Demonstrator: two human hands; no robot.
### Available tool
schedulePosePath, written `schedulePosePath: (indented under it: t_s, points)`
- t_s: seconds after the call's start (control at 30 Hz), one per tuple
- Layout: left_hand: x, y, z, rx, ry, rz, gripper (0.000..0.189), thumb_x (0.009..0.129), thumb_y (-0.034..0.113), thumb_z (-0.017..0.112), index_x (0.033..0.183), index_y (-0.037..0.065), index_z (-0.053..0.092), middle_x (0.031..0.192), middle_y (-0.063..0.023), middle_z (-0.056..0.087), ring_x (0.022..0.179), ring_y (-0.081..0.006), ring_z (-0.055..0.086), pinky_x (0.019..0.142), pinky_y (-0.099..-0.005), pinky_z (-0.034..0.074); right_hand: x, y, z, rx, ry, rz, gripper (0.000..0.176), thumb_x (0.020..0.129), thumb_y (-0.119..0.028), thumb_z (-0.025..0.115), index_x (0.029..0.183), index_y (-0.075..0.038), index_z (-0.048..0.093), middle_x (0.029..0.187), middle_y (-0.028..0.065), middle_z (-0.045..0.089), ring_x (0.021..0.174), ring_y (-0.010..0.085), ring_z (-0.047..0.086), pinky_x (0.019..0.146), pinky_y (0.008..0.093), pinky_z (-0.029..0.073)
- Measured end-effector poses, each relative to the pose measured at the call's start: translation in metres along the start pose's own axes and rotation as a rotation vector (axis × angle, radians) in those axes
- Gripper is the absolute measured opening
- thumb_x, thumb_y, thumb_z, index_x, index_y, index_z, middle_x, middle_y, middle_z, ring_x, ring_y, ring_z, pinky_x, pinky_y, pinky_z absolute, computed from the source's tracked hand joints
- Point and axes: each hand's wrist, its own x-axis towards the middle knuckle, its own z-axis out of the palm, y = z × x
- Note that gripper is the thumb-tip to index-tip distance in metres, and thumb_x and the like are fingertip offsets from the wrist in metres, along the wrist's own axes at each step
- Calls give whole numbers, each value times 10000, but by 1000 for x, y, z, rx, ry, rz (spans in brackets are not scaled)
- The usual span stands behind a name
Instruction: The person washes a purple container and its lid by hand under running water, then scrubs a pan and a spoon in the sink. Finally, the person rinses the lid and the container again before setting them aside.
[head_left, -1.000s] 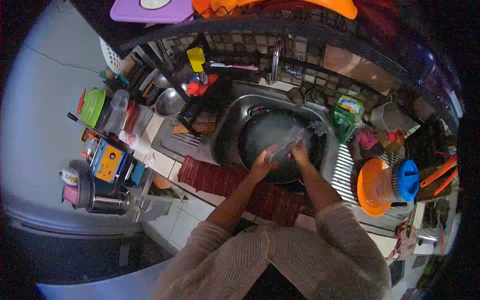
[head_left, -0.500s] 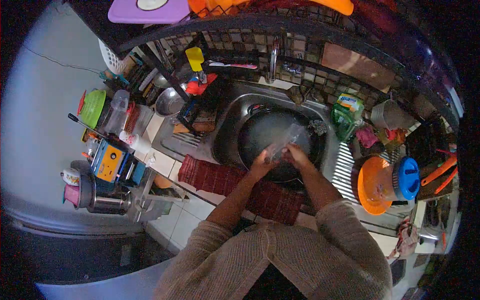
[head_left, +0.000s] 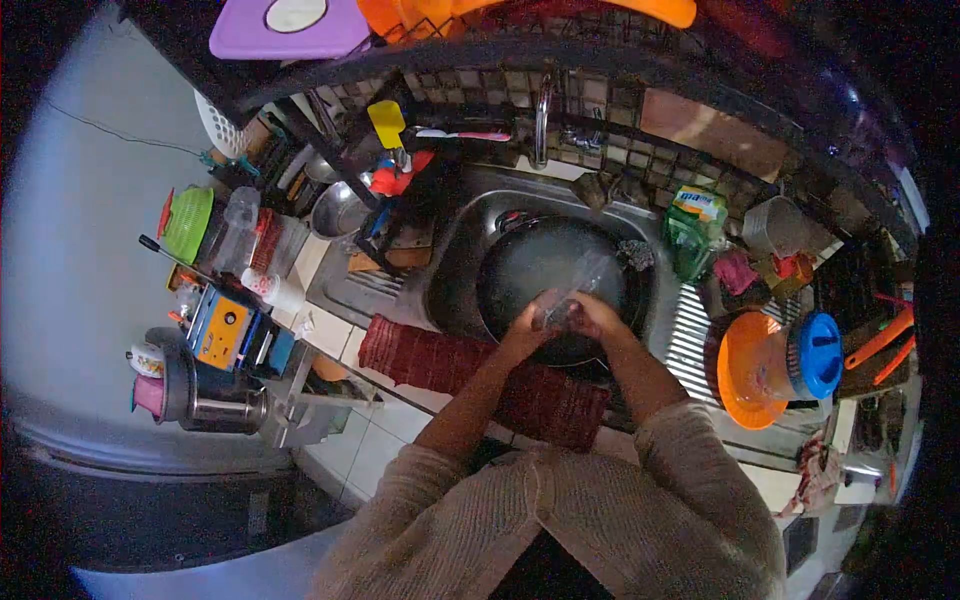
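Note:
A clear, see-through plastic item [head_left: 588,274], perhaps a bag, is held between both hands over the sink [head_left: 447,290]. My left hand [head_left: 535,318] is closed round its lower left part. On the other side my right hand [head_left: 592,316] has its fingers wrapped round the same item. Beneath the hands lies a large round dark pan [head_left: 520,262] with cloudy liquid in it. A wire scourer [head_left: 635,254] sits at the pan's right rim. The exact finger positions are partly blurred.
A dark red cloth [head_left: 425,358] lies along the front edge. Behind the sink rises a faucet [head_left: 543,125]. To the right are a green bottle [head_left: 690,235], an orange plate [head_left: 742,385] and a blue-lidded container [head_left: 817,357]. A radio [head_left: 222,330] stands left.
Both hands have drawn slightly closer together around the clear plastic item, and its upper end sits a little lower. The view has shifted slightly.

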Motion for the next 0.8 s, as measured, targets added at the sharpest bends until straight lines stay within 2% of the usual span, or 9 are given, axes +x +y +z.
schedulePosePath:
  t_s: [0.1, 0.13, 0.2, 0.33, 0.4, 0.53, 0.6, 0.73, 0.8]
  points:
    - [6, 3, 1, -61, -21, 132, 674, 748, 159, 689, 1309, 44, 333, 1255, -86, 445, 1111, -197, 447, 934, -311, 359, 8, 4, -5, 72, -37, -2, 182, 822, -338, 555, 877, -164, 549, 653, -28, 528, 620, 137, 556, 583, 286, 458]
    - [3, 10, 1, -60, -22, 131, 674, 748, 159, 689, 1309, 44, 333, 1255, -86, 445, 1111, -197, 447, 934, -311, 359, 13, 7, -8, 73, -36, -2, 182, 822, -338, 555, 877, -164, 549, 653, -28, 528, 620, 137, 556, 583, 286, 458]
    - [-2, 21, 0, -76, -16, 54, 693, 733, 147, 701, 1309, 42, 332, 1264, -86, 440, 1137, -199, 429, 952, -315, 343, 21, 9, -12, 289, 4, 86, 217, 791, -341, 601, 907, -165, 549, 678, -29, 518, 624, 131, 553, 581, 293, 461]
    - [-1, 19, 0, 75, 14, 140, 711, 720, 120, 707, 1317, 54, 326, 1280, -78, 426, 1161, -189, 408, 964, -312, 329, 21, 13, -11, 149, 53, 2, 229, 789, -355, 600, 906, -165, 546, 704, -27, 516, 624, 130, 553, 569, 281, 455]
    - [-2, 19, 1, -75, -16, 137, 709, 718, 90, 698, 1321, 61, 326, 1285, -70, 421, 1174, -181, 397, 965, -312, 326, 18, 12, -9, -148, 14, -45, 242, 818, -349, 570, 933, -137, 545, 705, -18, 520, 616, 133, 551, 560, 291, 470]
    - [0, 13, -1, -182, -10, 54, 704, 718, 56, 678, 1325, 60, 322, 1290, -66, 412, 1179, -177, 388, 952, -304, 339, 16, 13, -8, -8, 31, -45, 241, 835, -310, 565, 966, -109, 545, 724, -1, 530, 615, 131, 554, 561, 298, 490]
    - [-1, 11, -4, -391, -62, 1, 683, 746, 97, 656, 1318, 29, 290, 1336, -99, 347, 1239, -219, 322, 991, -329, 315, 18, 11, -10, 258, -81, -26, 247, 831, -260, 583, 997, -83, 538, 747, 14, 535, 632, 137, 567, 564, 294, 504]
    - [1, 9, -4, -304, -40, 70, 668, 749, 64, 631, 1318, 25, 283, 1338, -110, 338, 1242, -231, 318, 976, -327, 337, 15, 9, -5, 81, -17, -115, 258, 826, -254, 589, 1005, -78, 531, 762, 27, 544, 653, 145, 579, 570, 282, 503]
    - [-2, 14, -3, -434, -28, 1, 676, 743, 75, 648, 1317, 26, 295, 1338, -104, 349, 1243, -218, 320, 979, -319, 324, 14, 10, -2, 33, 7, -111, 237, 829, -248, 576, 988, -76, 540, 735, 30, 548, 651, 147, 579, 580, 286, 503]
